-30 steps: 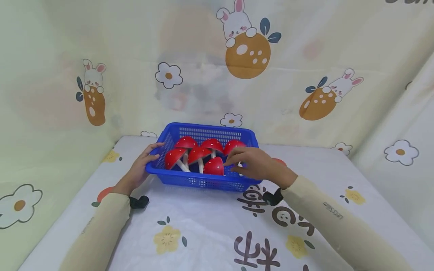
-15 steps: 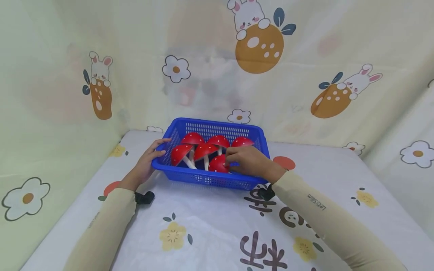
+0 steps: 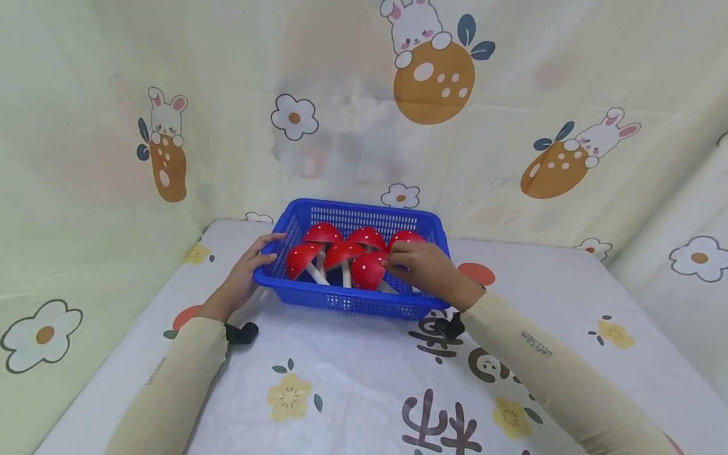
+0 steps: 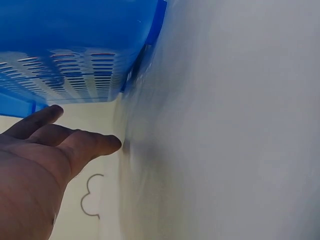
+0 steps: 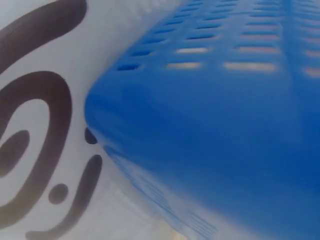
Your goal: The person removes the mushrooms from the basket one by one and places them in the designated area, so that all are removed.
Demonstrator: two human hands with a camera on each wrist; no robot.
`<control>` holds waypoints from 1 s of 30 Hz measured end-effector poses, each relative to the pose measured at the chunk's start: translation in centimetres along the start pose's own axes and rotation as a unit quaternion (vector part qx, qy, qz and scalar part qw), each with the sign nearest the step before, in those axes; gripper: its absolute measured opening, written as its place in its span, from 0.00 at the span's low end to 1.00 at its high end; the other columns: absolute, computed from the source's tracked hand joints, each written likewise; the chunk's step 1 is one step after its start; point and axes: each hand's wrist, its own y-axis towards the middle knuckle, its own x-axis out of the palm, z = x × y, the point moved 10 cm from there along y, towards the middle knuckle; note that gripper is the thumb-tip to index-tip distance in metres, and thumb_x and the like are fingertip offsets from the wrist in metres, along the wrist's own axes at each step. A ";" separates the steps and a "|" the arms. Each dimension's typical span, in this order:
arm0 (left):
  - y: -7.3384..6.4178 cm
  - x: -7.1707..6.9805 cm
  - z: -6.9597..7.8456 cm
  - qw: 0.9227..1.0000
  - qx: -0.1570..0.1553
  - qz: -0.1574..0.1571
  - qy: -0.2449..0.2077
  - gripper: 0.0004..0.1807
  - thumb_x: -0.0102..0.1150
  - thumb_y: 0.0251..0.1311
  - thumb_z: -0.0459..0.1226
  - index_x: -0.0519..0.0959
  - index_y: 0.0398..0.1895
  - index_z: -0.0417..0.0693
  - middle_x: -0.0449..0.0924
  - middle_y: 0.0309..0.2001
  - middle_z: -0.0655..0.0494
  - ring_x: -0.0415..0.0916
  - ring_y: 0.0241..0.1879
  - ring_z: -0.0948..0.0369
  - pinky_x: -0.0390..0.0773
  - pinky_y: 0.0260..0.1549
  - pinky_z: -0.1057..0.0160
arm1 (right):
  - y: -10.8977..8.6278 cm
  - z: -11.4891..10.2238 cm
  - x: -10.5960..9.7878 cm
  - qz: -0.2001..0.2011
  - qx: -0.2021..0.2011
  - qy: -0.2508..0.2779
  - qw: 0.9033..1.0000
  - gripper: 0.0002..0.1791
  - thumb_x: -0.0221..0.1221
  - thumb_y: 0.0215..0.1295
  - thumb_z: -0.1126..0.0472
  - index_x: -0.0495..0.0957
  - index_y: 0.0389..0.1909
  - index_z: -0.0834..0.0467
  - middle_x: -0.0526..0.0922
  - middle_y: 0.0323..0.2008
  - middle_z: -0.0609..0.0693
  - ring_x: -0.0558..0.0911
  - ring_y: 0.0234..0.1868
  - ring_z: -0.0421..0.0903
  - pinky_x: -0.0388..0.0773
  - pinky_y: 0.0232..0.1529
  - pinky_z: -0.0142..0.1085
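Observation:
A blue plastic basket (image 3: pixel 352 303) stands on the table, holding several toy mushrooms with white-dotted red caps and white stems. At its left end my left hand (image 3: pixel 241 281) holds the rim, thumb and forefinger over the edge; in the left wrist view, other fingers (image 4: pixel 95 145) stretch along outside the basket. My right hand (image 3: pixel 423 268) reaches over the basket's right part and pinches the cap edge of the front right mushroom (image 3: pixel 367 272). That mushroom leans, its stem pointing right. Behind the hand, another mushroom (image 3: pixel 406 237) is partly hidden. The right wrist view shows only the basket's outer wall (image 5: pixel 210 125) and cloth.
A white printed cloth (image 3: pixel 341 379) covers the table. Pale curtains (image 3: pixel 227 158) with rabbit and flower prints hang behind and at the sides. Two more mushrooms (image 3: pixel 323 232) (image 3: pixel 366 237) lie along the basket's back, and two (image 3: pixel 303 259) (image 3: pixel 343 254) at the front left.
My right hand has moved onto the front right mushroom and pinched it; its cap has tilted up and its stem now shows. The left hand stays on the rim. The head view has shifted slightly.

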 end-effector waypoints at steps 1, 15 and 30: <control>0.0 0.0 0.0 1.000 0.000 0.000 0.001 0.27 0.41 0.71 0.41 0.59 0.73 0.61 0.40 0.80 0.53 0.40 0.79 0.45 0.58 0.70 0.38 | 0.0 0.2 -0.5 0.011 0.008 0.003 1.000 0.13 0.73 0.49 0.66 0.88 0.38 0.58 0.86 0.34 0.50 0.87 0.35 0.45 0.86 0.38 0.35; -0.4 0.4 0.4 1.000 0.001 -0.002 -0.003 0.27 0.40 0.72 0.40 0.58 0.74 0.58 0.39 0.80 0.51 0.41 0.78 0.44 0.58 0.70 0.38 | -1.2 2.8 -5.7 0.139 0.089 0.025 0.986 0.12 0.72 0.49 0.72 0.87 0.37 0.64 0.85 0.31 0.55 0.86 0.32 0.48 0.86 0.37 0.40; -0.7 0.5 0.5 1.000 0.001 0.000 0.003 0.27 0.39 0.72 0.40 0.58 0.74 0.60 0.39 0.80 0.51 0.40 0.78 0.43 0.58 0.69 0.37 | -3.9 5.9 -7.7 0.221 0.157 0.060 0.961 0.09 0.68 0.53 0.73 0.84 0.36 0.66 0.83 0.30 0.56 0.86 0.33 0.49 0.86 0.34 0.43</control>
